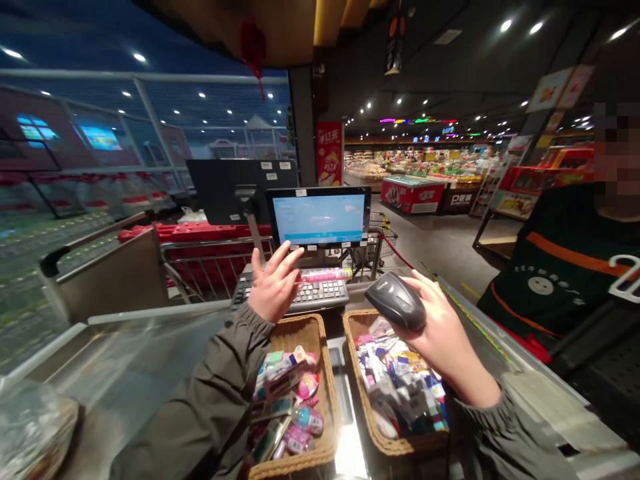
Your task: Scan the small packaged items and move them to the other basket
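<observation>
My left hand [274,285] is over the keyboard [320,293], its fingers pointing toward the monitor. A slim pink packaged item [327,274] sticks out from the thumb side of this hand, level above the keys; the grip on it is partly hidden. My right hand [443,327] is wrapped around a black barcode scanner [397,301], its head pointing left toward the pink item. Beneath my left forearm is a wicker basket [327,393] of small packaged goods [305,420]. Under my right hand stands a second wicker basket [367,407] full of small packets [400,373].
A lit monitor [320,217] stands behind the keyboard, with a dark screen back [225,190] to its left. The metal counter [135,360] extends left, with a plastic-wrapped bundle [33,427] at its edge. A person in a dark apron [545,267] stands at right.
</observation>
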`<state>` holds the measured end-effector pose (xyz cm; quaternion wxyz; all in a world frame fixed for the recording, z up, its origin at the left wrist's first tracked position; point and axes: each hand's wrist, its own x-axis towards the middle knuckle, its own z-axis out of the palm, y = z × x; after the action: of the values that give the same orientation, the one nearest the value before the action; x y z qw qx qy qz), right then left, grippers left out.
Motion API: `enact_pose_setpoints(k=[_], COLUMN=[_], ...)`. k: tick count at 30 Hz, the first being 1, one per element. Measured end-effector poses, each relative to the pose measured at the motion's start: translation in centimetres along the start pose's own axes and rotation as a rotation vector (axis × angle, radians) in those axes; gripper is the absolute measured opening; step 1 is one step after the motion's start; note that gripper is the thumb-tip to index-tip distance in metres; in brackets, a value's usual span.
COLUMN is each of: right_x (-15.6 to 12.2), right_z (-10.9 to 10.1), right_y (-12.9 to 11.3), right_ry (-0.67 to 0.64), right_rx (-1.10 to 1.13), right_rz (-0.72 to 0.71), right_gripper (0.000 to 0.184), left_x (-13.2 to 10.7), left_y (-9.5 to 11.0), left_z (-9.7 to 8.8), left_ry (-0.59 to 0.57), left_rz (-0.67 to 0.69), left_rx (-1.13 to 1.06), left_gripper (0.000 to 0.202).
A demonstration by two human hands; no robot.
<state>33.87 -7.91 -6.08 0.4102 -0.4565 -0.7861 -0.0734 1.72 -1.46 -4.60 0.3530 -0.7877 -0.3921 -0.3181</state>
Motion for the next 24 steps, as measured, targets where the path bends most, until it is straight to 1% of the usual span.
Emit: enact_pose_setpoints(k=[5, 10, 14, 19, 24], right_x=[1.5, 1.9, 1.8, 1.6, 1.2], right_z=[1.0, 2.6, 3.4, 4.0, 4.3], right_y=[-3.2, -5.6, -6.9, -8.2, -9.5], right_ry=[0.004, -0.040, -0.064, -0.080, -0.119], right_rx=[-0.004, -0.010, -0.009, -0.011, -0.010], right_rz=[-0.033, -0.052, -0.065, -0.061, -0.036], right_gripper=[0.032, 0.034, 0.037, 0.039, 0.040], left_x=[-1.2, -2.6, -3.9, -5.3, -6.1], left_y=[-1.3, -2.4, -3.6, -5.0, -5.9], left_z=[-2.3, -3.7, -4.3, -4.5, -4.7], left_ry=[0.031, 0.049, 0.041, 0.047, 0.043], left_rz=[-0.042, -0.034, -0.055, -0.086, -0.109], left_rx=[0.040, 0.107, 0.098, 0.109, 0.088], left_gripper=[0.021, 0.021, 0.020, 0.020, 0.017])
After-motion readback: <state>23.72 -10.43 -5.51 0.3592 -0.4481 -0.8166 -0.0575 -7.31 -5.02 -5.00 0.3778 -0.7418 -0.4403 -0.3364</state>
